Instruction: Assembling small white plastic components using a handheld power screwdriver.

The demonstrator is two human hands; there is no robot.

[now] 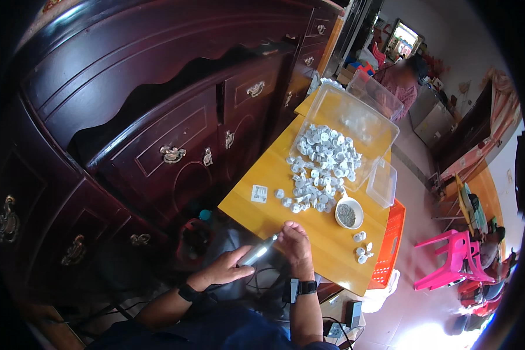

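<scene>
My left hand [223, 268] is wrapped round a slim silver cylinder [255, 254] that looks like an electric screwdriver, its tip slanting up to the right. At that tip my right hand [296, 240] is closed in a pinch, just off the table's near edge; whatever lies between its fingers is too small to tell. Beyond both hands, a heap of small white plastic parts [318, 185] spreads out of a clear plastic bin [371, 142] onto the yellow table [248, 204]. A white cup [356, 220] with small grey metal pieces stands right of the heap.
Several white parts [362, 255] lie near the table's right edge, and a small printed label [259, 193] at left. An orange crate [389, 248] stands beside the table. Dark wooden cabinets [175, 125] line the left. Further off are a pink stool [452, 259] and a person [399, 87].
</scene>
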